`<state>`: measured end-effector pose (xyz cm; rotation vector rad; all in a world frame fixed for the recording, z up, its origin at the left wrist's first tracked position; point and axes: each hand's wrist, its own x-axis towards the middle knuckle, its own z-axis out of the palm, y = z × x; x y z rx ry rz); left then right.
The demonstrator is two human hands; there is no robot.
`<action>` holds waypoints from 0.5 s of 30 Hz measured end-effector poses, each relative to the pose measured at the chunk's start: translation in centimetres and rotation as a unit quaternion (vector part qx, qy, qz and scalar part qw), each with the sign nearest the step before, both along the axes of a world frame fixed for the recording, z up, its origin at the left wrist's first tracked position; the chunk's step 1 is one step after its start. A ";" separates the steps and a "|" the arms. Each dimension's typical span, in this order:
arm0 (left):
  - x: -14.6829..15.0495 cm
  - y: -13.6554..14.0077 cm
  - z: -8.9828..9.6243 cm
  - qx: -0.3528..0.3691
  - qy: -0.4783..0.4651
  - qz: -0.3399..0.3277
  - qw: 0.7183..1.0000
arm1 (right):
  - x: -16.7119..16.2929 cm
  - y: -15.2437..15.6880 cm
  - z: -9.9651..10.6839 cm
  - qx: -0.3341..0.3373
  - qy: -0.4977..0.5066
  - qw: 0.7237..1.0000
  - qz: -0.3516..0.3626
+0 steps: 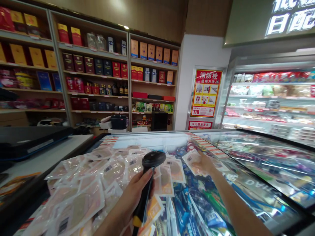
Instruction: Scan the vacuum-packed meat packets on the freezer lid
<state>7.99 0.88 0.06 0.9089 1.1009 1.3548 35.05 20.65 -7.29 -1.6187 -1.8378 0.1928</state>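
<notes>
My left hand point(137, 188) is wrapped round the handle of a black barcode scanner point(154, 158), its head tilted up and away from me. Beneath it, clear plastic packets point(81, 201) with flat pale contents and barcode labels lie piled across the left half of a chest freezer. Farther right, my outstretched right hand point(203, 162) is closed on the edge of one such packet point(190, 160), above blue wrapped ice-cream packs point(183, 206). Its fingers are partly blurred.
The freezer's glass lid point(258, 170) covers the right side. A counter with a dark flat device point(31, 141) borders the left. Behind stand shelves of boxed bottles point(95, 65), a red fire-hydrant notice point(206, 92) and a lit display fridge point(273, 98).
</notes>
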 end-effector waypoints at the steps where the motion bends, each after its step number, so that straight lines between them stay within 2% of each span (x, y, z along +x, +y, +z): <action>1: 0.0 0.0 0.0 0.003 -0.001 -0.002 1.000 | -0.1 0.0 0.2 -0.004 0.040 0.999 -0.014; 4: 0.0 -0.1 0.0 0.006 -0.002 -0.018 1.000 | -0.3 -0.3 0.6 0.003 0.191 0.981 -0.036; 8: 0.3 -0.5 0.0 0.009 0.003 -0.040 0.999 | -1.1 -1.2 0.9 0.037 0.366 0.930 0.012; 12: 0.6 -0.5 -0.3 0.005 0.020 -0.066 0.998 | -2.5 -1.8 1.0 0.015 0.421 0.905 0.054; 15: 0.5 -0.3 -0.6 0.004 0.030 -0.085 0.996 | -3.2 -1.9 0.8 0.037 0.390 0.917 0.075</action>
